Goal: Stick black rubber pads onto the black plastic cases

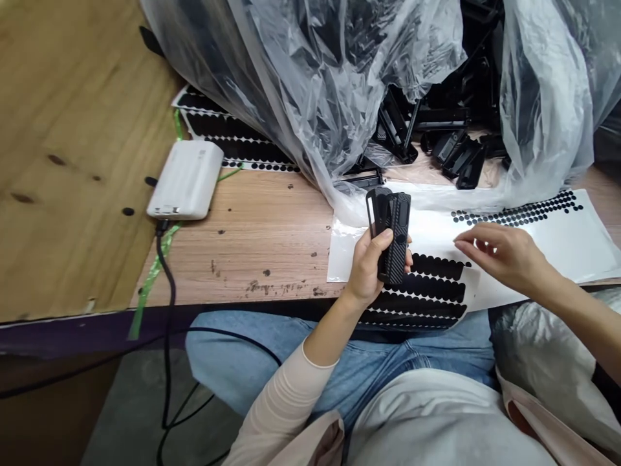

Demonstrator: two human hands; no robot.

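Observation:
My left hand (367, 264) is wrapped round a black plastic casing (398, 239) with a carbon-weave texture, held upright over the table edge. A second dark piece with a pale strip shows along its left side; whether the two are joined I cannot tell. My right hand (507, 254) hovers to the right with thumb and forefinger pinched together. Anything between those fingertips is too small to make out. Under both hands lies a white sheet of round black stickers (424, 288), its near end hanging over the edge. More black dots (519, 213) sit on the white backing beyond.
A big clear plastic bag (310, 84) stands at the back, with many black plastic parts (456, 152) spilling from its opening. On the left are a white power bank (187, 181), a black cable (169, 285) and green tape (155, 272). Another sticker sheet (233, 133) lies partly beneath the bag.

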